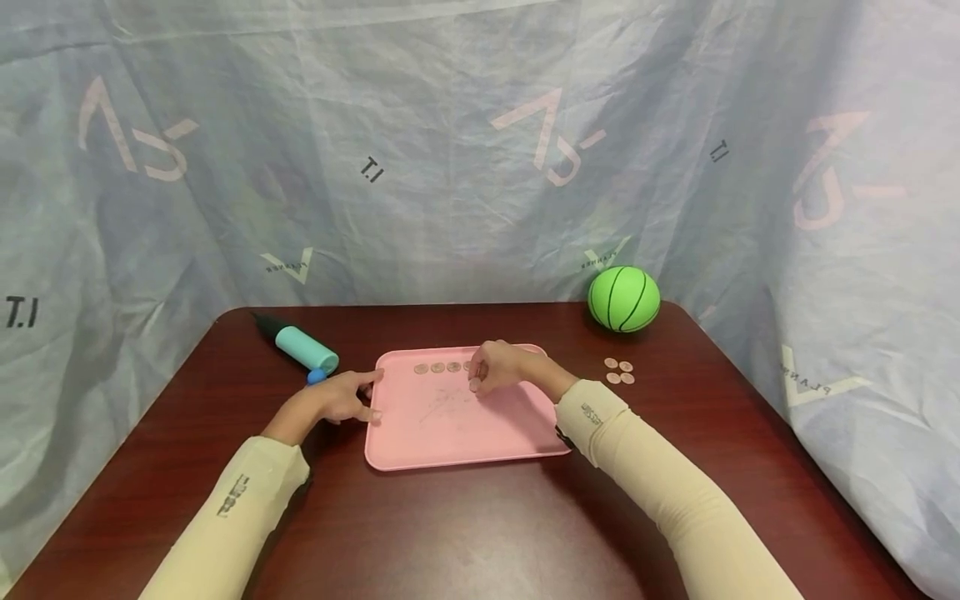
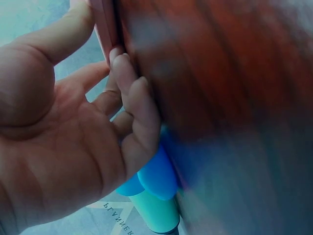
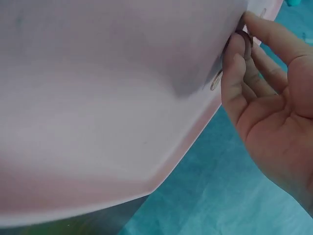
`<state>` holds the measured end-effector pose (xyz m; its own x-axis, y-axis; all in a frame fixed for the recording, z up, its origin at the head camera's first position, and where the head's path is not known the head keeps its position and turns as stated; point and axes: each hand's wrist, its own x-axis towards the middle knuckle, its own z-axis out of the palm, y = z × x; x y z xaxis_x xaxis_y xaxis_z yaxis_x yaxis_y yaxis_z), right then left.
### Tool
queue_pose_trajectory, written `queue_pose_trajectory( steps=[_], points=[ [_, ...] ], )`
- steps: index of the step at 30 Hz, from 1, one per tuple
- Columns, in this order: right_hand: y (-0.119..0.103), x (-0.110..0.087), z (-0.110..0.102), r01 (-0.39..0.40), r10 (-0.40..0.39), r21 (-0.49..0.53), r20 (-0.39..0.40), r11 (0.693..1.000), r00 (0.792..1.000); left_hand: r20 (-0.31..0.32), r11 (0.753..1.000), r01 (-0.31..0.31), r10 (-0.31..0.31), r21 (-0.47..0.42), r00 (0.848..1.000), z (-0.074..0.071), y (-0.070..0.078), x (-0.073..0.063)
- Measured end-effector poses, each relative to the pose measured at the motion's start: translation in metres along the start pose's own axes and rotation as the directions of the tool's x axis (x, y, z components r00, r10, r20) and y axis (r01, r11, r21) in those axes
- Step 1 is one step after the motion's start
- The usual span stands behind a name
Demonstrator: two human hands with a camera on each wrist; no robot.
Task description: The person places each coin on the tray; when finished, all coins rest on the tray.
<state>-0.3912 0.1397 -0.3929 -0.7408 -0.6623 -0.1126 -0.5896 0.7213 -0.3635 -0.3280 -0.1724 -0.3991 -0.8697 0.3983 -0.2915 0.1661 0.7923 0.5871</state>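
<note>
Over the pink tray (image 1: pixel 442 433), my right hand (image 1: pixel 498 367) pinches a coin (image 3: pixel 247 38) between thumb and fingers, close to the tray's surface. Several coins (image 1: pixel 437 367) lie in a straight row along the tray's far side, the row running up to the right fingertips. Another coin (image 3: pixel 216 81) lies beside the fingers in the right wrist view. At the tray's left edge rests my left hand (image 1: pixel 341 397), thumb and index finger spread apart and touching the rim. Its other fingers are bent loosely by the tray's outer side, as the left wrist view shows.
Several more coins (image 1: pixel 619 372) lie in a small group on the table (image 1: pixel 465 533), right of the tray. A green ball (image 1: pixel 624 299) sits at the back right. Behind the left hand lies a teal cylinder (image 1: pixel 306 348) with a black tapered end and a blue end.
</note>
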Motion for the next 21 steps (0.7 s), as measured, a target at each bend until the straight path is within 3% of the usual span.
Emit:
queue_pose_trajectory(
  steps=[15,21],
  points=[
    [-0.032,0.028,0.016,0.017,-0.027,-0.104,-0.099,0.994,0.995,-0.008,1.0,0.01,-0.01,0.006,1.0,0.001,-0.001,-0.001],
    [-0.044,0.037,0.022,-0.011,-0.004,-0.122,-0.124,0.993,0.992,0.0,1.0,0.008,-0.008,0.003,1.0,0.001,0.002,-0.001]
  ],
)
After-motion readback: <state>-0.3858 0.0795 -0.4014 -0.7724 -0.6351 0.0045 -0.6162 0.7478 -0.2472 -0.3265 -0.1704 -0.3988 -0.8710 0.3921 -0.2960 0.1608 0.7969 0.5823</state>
